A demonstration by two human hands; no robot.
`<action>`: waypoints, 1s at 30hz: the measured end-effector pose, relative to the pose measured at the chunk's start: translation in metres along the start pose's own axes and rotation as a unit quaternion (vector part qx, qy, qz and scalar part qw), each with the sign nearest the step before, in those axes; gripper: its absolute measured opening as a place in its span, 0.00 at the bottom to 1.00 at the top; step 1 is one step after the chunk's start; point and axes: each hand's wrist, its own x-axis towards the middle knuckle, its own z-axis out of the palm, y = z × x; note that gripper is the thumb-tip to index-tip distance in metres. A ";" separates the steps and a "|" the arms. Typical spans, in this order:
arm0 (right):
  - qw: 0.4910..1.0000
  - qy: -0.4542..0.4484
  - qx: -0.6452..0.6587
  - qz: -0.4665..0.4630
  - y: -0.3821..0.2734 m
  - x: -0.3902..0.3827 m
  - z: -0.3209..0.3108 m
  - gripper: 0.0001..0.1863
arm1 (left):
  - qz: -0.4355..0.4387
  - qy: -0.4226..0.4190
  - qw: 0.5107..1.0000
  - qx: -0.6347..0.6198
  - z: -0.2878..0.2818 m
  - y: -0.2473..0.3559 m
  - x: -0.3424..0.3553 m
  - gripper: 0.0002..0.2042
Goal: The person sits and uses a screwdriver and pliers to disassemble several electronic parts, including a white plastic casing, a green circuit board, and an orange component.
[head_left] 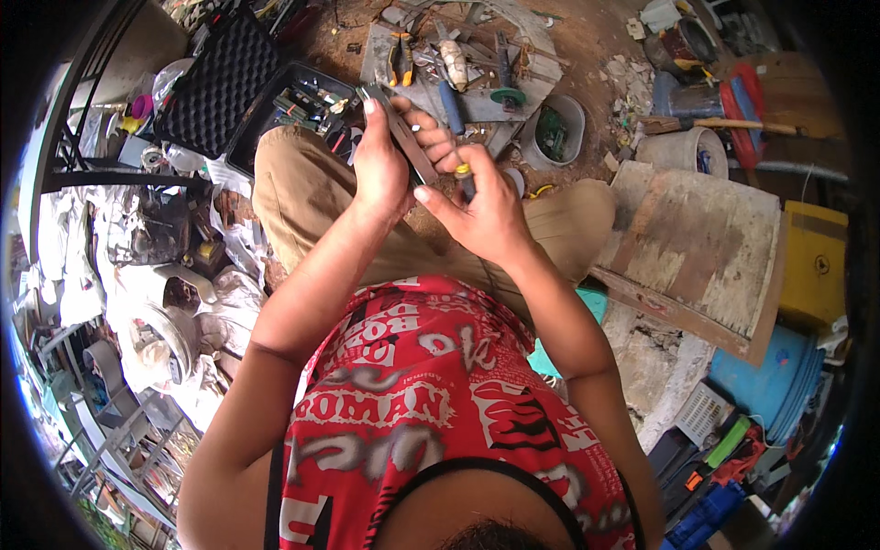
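My left hand (379, 170) is closed around a long, flat, grey-brown device (410, 147), which it holds tilted above my lap. The thumb lies along one side, with the fingers on the far side. Close by on the right, my right hand (490, 215) grips a screwdriver (466, 180) with a yellow and dark handle. Its tip is hidden by the fingers and the device, so I cannot tell whether it touches. Beyond my hands, yellow-and-black pliers (400, 60), a blue-handled tool (451, 107) and a white wrapped object (453, 62) lie on a worn board (380, 53).
At the left knee an open black case (220, 87) with a foam-lined lid holds circuit boards and tools. A round metal container (579, 128) with green pieces stands ahead right. A wooden panel (701, 238) lies by my right knee. White sacks (234, 316) crowd the left.
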 end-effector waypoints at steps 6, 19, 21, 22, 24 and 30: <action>0.999 0.013 0.001 0.031 0.003 -0.001 -0.001 0.19 | 0.009 -0.037 0.999 -0.001 -0.002 -0.007 -0.003 0.27; 0.951 0.126 0.226 0.167 -0.004 0.028 -0.066 0.06 | -0.177 -0.240 0.951 -0.081 -0.045 0.001 0.002 0.34; 0.917 0.135 0.328 0.183 0.012 0.025 -0.067 0.08 | -0.175 -0.231 0.955 -0.066 -0.044 0.002 0.003 0.34; 0.902 0.135 0.357 0.201 0.021 0.022 -0.067 0.09 | -0.174 -0.226 0.957 -0.059 -0.044 0.003 0.003 0.35; 0.871 0.143 0.403 0.241 0.040 0.018 -0.064 0.10 | -0.188 -0.232 0.951 -0.077 -0.047 0.004 0.005 0.35; 0.791 0.170 0.462 0.364 0.101 0.019 -0.049 0.11 | -0.215 -0.262 0.934 -0.110 -0.054 0.005 0.011 0.36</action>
